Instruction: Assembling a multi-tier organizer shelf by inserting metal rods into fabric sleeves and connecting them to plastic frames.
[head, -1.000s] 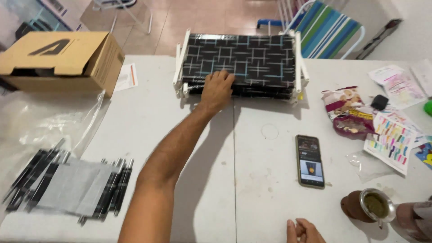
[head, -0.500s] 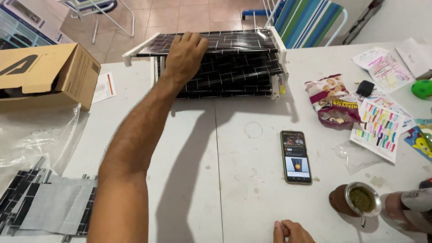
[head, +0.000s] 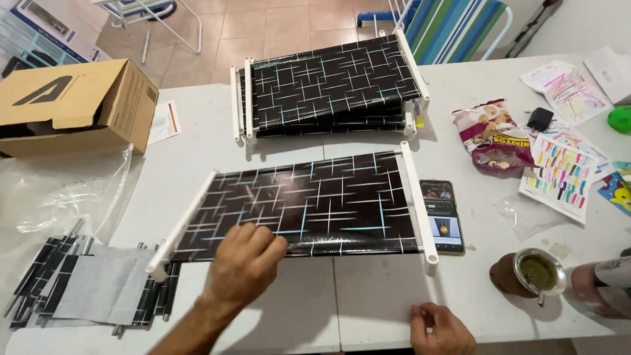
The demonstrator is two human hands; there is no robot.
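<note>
A black sheet with thin white and blue lines (head: 322, 200) lies flat across the middle of the white table (head: 368, 296), with a white tube along each short end. My left hand (head: 242, 264) grips its near edge, fingers on top. A stack of the same black sheets with white tubes (head: 328, 85) sits at the far side. At the table's near edge my right hand (head: 439, 329) rests with loosely curled fingers, holding nothing and a little short of the sheet's right tube.
A cardboard box (head: 72, 105) stands far left, above clear plastic wrap (head: 59, 190) and a pile of folded black and grey pieces (head: 92, 289). Right of the sheet lie a phone (head: 444, 217), a snack bag (head: 490, 135), coloured papers (head: 562, 167) and a gourd cup (head: 529, 273).
My left hand left the far stack and drew one black sheet toward me; it now lies spread in the middle of the table. My right hand stayed at the near edge.
</note>
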